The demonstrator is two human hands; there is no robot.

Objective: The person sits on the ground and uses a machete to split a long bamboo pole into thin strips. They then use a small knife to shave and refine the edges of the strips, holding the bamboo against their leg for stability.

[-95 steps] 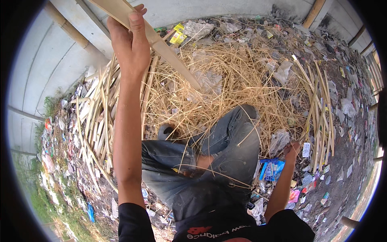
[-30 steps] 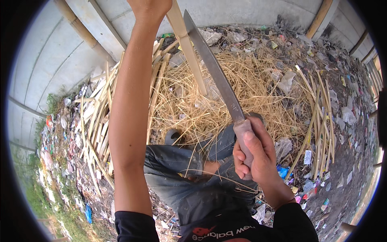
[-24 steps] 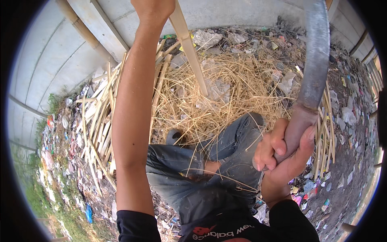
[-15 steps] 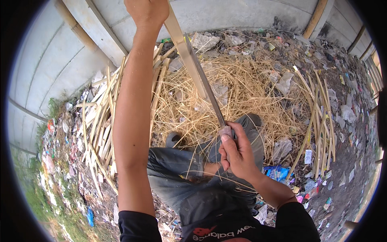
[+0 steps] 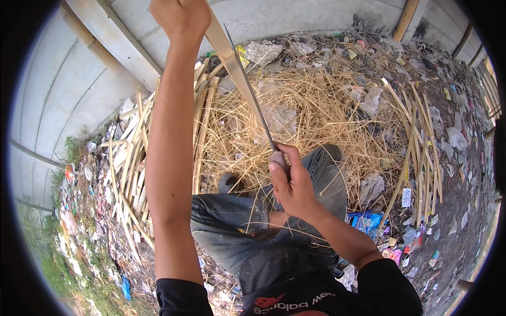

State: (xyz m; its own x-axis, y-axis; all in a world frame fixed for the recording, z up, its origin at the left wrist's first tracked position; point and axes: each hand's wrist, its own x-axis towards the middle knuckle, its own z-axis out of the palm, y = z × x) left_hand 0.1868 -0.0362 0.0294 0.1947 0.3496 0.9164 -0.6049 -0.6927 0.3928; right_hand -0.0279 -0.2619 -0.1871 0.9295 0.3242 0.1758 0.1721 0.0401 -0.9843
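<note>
My left hand is raised at the top edge, closed round a pale bamboo strip that slants down toward my lap; the strip's upper end lies out of view. In front of my body my right hand grips the handle of a long, narrow knife. Its blade points up and to the left, lying along the right side of the strip. Whether the edge touches the strip I cannot tell. Below the strip spreads a heap of thin bamboo shavings.
Split bamboo strips are piled left of my left arm, and thinner ones lie at the right. My bent legs are below the heap. A pale panel wall stands behind; litter covers the ground.
My right hand and the knife have shifted left and slightly up, and the blade has turned more edge-on to view. My left hand has moved a little left with the bamboo strip.
</note>
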